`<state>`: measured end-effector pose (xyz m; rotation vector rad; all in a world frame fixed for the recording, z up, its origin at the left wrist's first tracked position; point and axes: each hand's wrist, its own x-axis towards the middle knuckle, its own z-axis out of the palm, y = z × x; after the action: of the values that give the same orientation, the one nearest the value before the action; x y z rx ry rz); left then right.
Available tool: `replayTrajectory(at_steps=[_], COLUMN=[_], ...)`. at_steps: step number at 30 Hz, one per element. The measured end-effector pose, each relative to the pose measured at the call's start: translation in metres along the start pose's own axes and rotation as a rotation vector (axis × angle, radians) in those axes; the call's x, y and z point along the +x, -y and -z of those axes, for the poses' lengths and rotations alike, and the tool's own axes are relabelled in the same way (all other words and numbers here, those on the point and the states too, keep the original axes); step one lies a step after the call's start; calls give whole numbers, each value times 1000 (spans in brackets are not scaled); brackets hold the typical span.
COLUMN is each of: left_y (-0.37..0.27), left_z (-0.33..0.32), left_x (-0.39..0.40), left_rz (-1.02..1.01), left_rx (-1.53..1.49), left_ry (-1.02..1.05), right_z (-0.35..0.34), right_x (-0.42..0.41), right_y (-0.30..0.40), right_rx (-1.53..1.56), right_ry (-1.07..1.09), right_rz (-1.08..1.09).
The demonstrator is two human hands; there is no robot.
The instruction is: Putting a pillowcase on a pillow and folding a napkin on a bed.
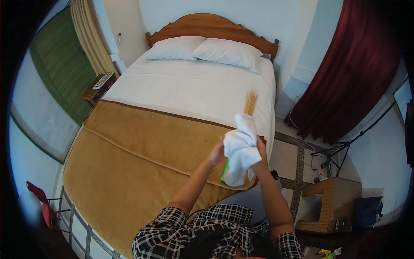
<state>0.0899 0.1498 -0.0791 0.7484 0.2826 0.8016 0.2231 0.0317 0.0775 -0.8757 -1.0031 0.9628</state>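
Observation:
A crumpled white cloth (pixel 241 149) is bunched between my two hands over the near right part of the bed. My left hand (pixel 218 152) grips its left side, and my right hand (pixel 261 160) holds the right side. Behind the cloth is a stick broom with straw-coloured bristles (pixel 250 103) pointing toward the pillows. Its bright green handle (pixel 225 171) shows below my left hand, while the middle is hidden by the cloth. Below lies a tan blanket (pixel 139 155) with a brown border, spread across the lower bed. A white sheet (pixel 181 85) covers the upper part.
Two white pillows (pixel 226 51) rest against a carved wooden headboard (pixel 210 27). A small wooden side table (pixel 97 89) stands left. On the right are a dark red curtain (pixel 349 74), a black tripod (pixel 343 144), floor cables, a cardboard box (pixel 343 200) and a dark blue bag (pixel 365 210).

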Motion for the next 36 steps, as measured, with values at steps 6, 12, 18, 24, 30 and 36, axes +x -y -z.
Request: replayTrajectory(at_steps=[6, 12, 18, 24, 30, 36], left_y=[-109, -141, -161, -178, -168, -154], left_z=[-49, 13, 8, 18, -11, -45], left_x=[-84, -106, -114, -106, -82, -76], left_rz=[-185, -336, -374, -289, -333, -151], left_rx=[-131, 334, 277, 1014, 914, 1144], left_ry=[-99, -500, -535, -354, -169, -86], right_z=[-57, -39, -2, 57, 98, 11], right_x=[21, 6, -53, -45, -47, -15], right_y=[-46, -124, -163, -178, -179, -112], right_rx=[-63, -818, -1413, -1531, -1687, -698], right_ry=[161, 208, 227, 161, -23, -57], right_rz=[-102, 58, -118, 27, 51, 36])
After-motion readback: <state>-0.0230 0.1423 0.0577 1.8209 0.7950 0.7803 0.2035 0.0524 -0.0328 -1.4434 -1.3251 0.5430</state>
